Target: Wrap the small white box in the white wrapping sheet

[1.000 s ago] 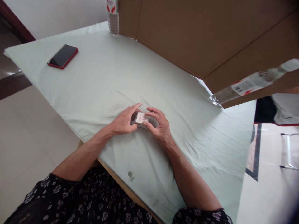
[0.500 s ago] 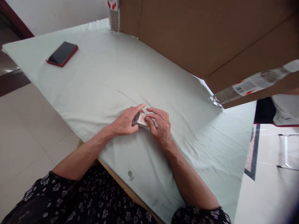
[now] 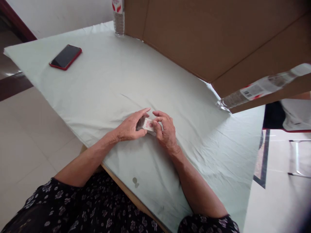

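A small white box with red print (image 3: 147,124) sits between my two hands, low over the cloth near the table's front edge. My left hand (image 3: 131,127) curls around its left end, thumb on the near side and fingers on the far side. The fingers of my right hand (image 3: 165,129) are bent, with thumb and index finger pinching the box's right end. Part of the box is hidden by the fingers, and its left side looks dark in shadow.
A phone in a red case (image 3: 65,57) lies at the far left of the pale green tablecloth (image 3: 102,77). A large cardboard sheet (image 3: 184,35) stands at the back right, with one plastic bottle (image 3: 119,22) at its left end and another bottle (image 3: 257,89) leaning at its right.
My right hand has shifted very slightly left, its thumb and index finger closer on the box. The view has moved a little; the box stays between my hands.
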{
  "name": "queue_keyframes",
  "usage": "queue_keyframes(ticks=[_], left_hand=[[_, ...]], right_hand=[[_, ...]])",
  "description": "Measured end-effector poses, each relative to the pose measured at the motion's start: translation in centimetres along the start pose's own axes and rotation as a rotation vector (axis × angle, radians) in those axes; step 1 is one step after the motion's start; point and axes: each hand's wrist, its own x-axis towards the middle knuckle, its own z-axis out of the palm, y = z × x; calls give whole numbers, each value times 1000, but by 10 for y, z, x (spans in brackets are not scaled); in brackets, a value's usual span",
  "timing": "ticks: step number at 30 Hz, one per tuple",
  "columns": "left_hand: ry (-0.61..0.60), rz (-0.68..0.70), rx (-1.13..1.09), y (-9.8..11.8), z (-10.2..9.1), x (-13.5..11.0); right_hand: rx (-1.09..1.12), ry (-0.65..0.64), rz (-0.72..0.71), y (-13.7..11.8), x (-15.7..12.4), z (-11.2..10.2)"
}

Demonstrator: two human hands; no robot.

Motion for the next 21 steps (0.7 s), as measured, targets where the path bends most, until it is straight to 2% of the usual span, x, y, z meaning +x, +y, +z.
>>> queue_keyframes(ticks=[5, 15, 21], left_hand=[[62, -96, -28, 1, 3, 1], [-46, -97, 102, 2, 0, 3], [-70, -57, 43, 4, 0, 2]], right_hand=[[-8, -6, -4, -5, 0, -2], [10, 31, -1, -10, 6, -12], [10, 88, 24, -7, 11, -23]])
